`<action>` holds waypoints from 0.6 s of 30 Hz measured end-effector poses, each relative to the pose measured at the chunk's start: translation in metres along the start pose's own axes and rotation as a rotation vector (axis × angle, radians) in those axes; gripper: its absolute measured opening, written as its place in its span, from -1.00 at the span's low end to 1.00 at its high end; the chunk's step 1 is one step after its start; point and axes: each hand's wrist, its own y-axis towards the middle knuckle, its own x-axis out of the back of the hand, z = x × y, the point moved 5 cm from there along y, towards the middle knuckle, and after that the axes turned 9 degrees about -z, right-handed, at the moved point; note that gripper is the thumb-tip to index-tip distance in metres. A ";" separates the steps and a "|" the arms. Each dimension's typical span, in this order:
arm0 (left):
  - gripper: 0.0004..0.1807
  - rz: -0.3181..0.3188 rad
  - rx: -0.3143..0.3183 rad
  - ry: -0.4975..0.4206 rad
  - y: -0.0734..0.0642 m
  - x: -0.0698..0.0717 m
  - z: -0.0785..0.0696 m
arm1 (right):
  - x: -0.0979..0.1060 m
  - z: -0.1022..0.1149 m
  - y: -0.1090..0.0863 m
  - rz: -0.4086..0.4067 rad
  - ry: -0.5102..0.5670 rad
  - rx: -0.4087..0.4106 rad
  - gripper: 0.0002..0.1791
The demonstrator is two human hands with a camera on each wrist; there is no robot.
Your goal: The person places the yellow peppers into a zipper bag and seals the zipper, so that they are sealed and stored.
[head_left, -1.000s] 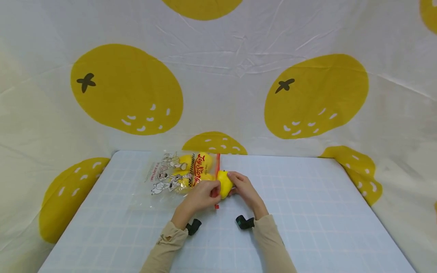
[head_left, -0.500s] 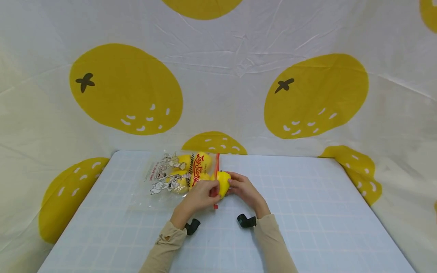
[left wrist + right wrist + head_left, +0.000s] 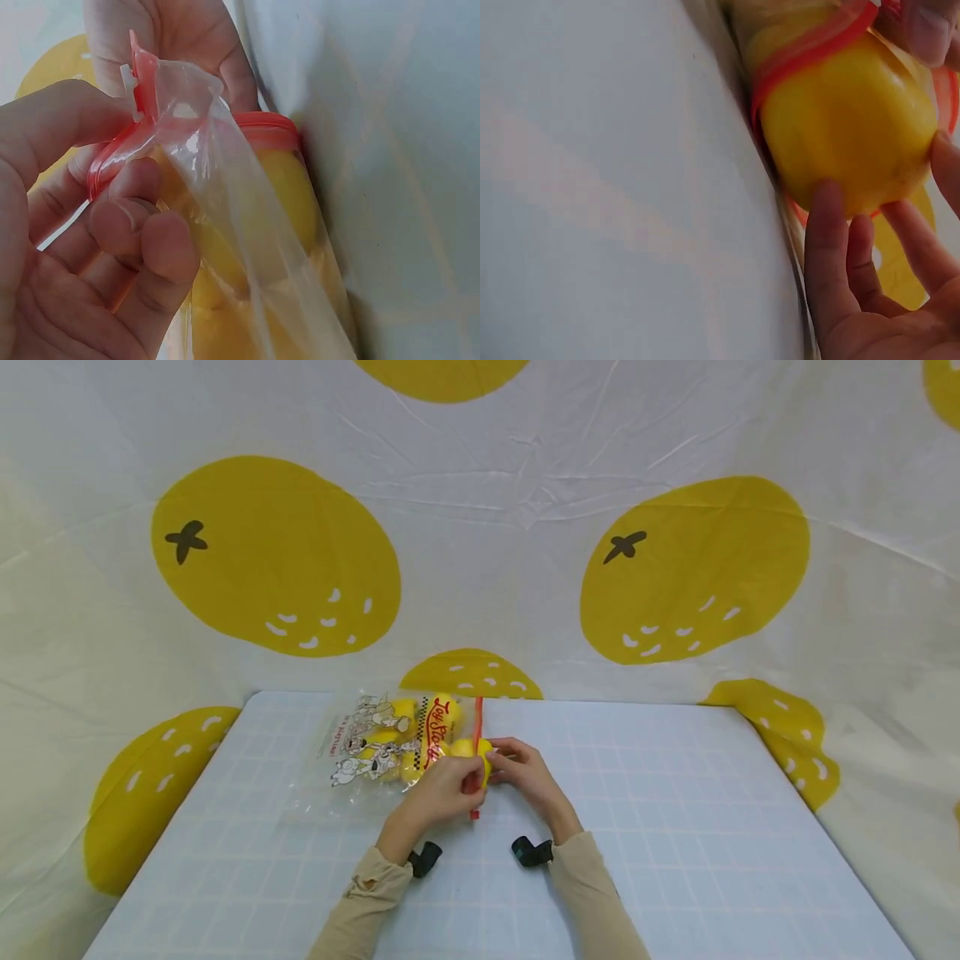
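Note:
A clear printed zip bag (image 3: 367,752) with a red zip edge lies on the table, several yellow fruits inside. My left hand (image 3: 442,789) pinches the bag's red edge (image 3: 142,90) between thumb and fingers; its other fingers curl beside the plastic. With spread fingertips, my right hand (image 3: 528,777) holds the outer end of a smooth yellow fruit (image 3: 847,124) at the bag's mouth. The red edge passes around this fruit, which lies partly inside the bag. Its far end is hidden by the bag.
The table (image 3: 690,827) has a pale checked cover. Behind it hangs a white curtain (image 3: 495,568) printed with large yellow fruit. Black wrist-worn devices (image 3: 532,852) sit near both sleeves.
My right hand has moved left, and the yellow fruit has gone further into the bag. Fruits inside have shifted. My left hand stays at the red edge.

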 end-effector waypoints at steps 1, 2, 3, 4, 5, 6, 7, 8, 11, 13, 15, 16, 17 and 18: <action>-0.77 0.000 0.002 0.005 0.000 0.000 0.000 | -0.001 0.000 0.000 -0.006 0.000 -0.002 -0.60; -0.77 -0.002 0.001 0.005 0.000 0.000 0.000 | -0.002 0.000 0.000 -0.010 0.005 0.000 -0.60; -0.78 -0.004 0.000 0.008 0.000 0.000 0.000 | -0.002 0.000 0.000 -0.016 0.014 -0.003 -0.61; -0.78 -0.008 -0.003 0.008 0.000 0.001 -0.001 | -0.002 0.000 -0.001 -0.017 0.023 -0.005 -0.61; -0.79 -0.010 -0.007 0.008 0.000 0.001 -0.001 | -0.001 0.000 -0.001 -0.021 0.035 -0.008 -0.62; -0.79 -0.011 -0.010 0.010 0.000 0.001 -0.001 | 0.001 0.000 -0.001 -0.022 0.042 -0.011 -0.63; -0.79 -0.012 -0.016 0.012 0.000 0.002 -0.001 | 0.002 -0.001 -0.002 -0.019 0.049 -0.010 -0.64; -0.79 -0.014 -0.019 0.012 0.001 0.002 -0.001 | 0.004 -0.001 -0.002 -0.016 0.050 -0.009 -0.64; -0.79 -0.010 -0.006 0.008 0.001 0.002 -0.001 | 0.008 -0.002 -0.002 0.013 0.030 -0.011 -0.65; -0.79 0.002 0.012 -0.002 0.000 0.002 0.000 | 0.009 -0.003 -0.002 0.033 0.002 -0.013 -0.64; -0.79 0.008 0.023 -0.012 0.000 0.001 0.001 | 0.009 -0.005 -0.001 0.055 -0.007 -0.019 -0.62; -0.79 0.008 0.026 -0.014 0.000 0.001 0.001 | 0.008 -0.006 -0.001 0.068 -0.014 -0.022 -0.61; -0.79 0.008 0.025 -0.016 0.000 0.001 0.000 | 0.008 -0.006 0.000 0.081 -0.020 -0.021 -0.60; -0.79 0.006 0.022 -0.018 0.000 0.001 0.000 | 0.007 -0.006 0.000 0.090 -0.023 -0.021 -0.59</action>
